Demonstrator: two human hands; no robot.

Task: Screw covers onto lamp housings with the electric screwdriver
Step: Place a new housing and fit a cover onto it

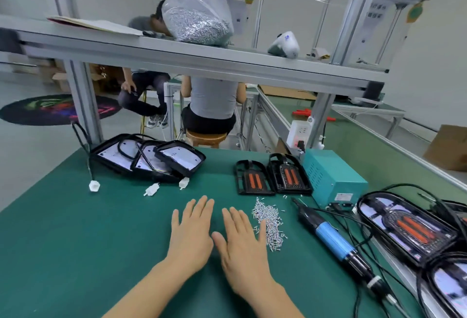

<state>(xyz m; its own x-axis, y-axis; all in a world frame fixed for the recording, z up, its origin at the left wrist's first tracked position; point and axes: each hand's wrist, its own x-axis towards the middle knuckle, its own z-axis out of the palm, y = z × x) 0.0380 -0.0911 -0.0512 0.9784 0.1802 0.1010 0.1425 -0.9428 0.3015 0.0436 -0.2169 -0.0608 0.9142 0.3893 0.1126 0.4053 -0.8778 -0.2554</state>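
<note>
The screwdriver, blue-bodied with a black tip and tail, lies on the green mat to the right of the hands, its bit pointing away toward the back, its cable trailing off toward the near right edge. No hand touches it. Just left of it sits a loose pile of screws. Behind the pile, 2 black covers with orange strips lie flat side by side, the right one just beside a teal power box. At the right edge, lamp housings with black rims and orange centres lie among tangled black cables, one of them partly cut off by the frame. At the back left of the mat, 3 more housings with white insides lean overlapped on one another, white connectors lying loose in front of them.

The left hand and right hand both rest palm-down on the mat at the centre, fingers straight and spread, holding nothing; they lie close beside each other, and the right little finger is at the edge of the screw pile.

Above, on an aluminium shelf, stands a clear bag of screws, with a white device lying to its right. Beyond the bench, 2 people sit on stools.
</note>
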